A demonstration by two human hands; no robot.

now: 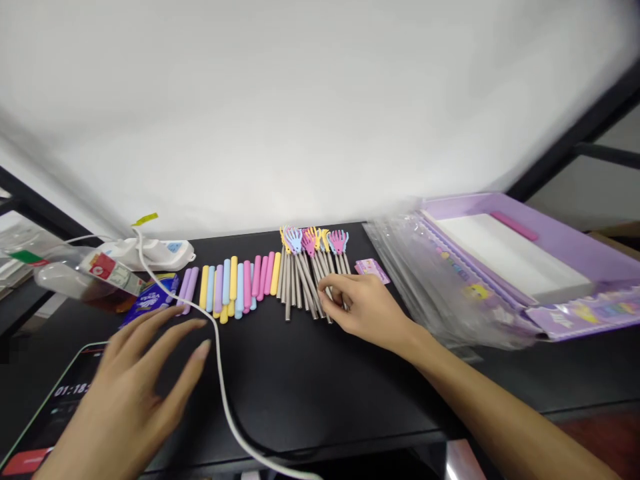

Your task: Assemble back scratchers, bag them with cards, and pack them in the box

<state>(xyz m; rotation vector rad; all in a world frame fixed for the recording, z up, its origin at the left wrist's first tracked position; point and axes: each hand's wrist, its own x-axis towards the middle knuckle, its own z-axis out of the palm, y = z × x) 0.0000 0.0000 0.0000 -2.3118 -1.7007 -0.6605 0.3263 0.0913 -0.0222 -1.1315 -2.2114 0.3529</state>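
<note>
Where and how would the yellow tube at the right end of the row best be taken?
Probably by its near end, reaching from the table's front: the yellow tube points lengthwise toward the person, with a pink tube close on its left and metal rods on its right.

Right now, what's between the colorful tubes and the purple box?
In the head view, between the tubes and the box are the metal sticks with the right hand at them, then the small cards and the clear bags.
</note>
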